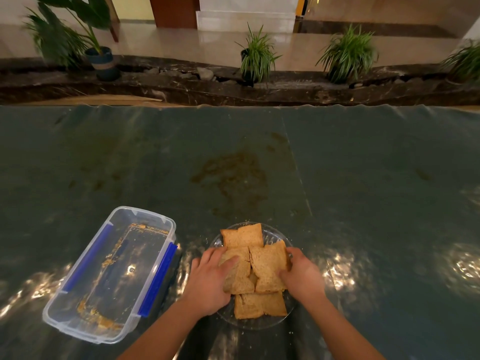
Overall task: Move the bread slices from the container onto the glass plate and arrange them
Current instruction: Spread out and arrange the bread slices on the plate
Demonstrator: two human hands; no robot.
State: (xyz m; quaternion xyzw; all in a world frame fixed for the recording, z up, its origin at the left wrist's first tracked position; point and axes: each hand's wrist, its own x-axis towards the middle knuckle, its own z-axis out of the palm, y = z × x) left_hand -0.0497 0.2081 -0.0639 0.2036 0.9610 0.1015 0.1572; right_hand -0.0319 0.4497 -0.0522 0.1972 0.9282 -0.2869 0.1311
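Bread slices (267, 266) on plate (272, 236); container (109, 276) crumb-strewn

Illumination is dim and warm overall. The dark worktop (363, 178) carries several bright specular patches along its near left and right portions, consistent with overhead light reflected off a glossy covering. A small glare spot also appears on the base of the clear container (109, 276). The polished floor (181, 42) beyond is the brightest zone, with soft reflections. Wide-angle distortion is pronounced: the far worktop edge and the stone ledge (233, 89) bow, and the potted plants (348, 53) lean outward near the corners. Detail softens toward the frame edges. The hands (207, 279) and bread slices (265, 268) show slight softness. Shadows are faint and diffuse.
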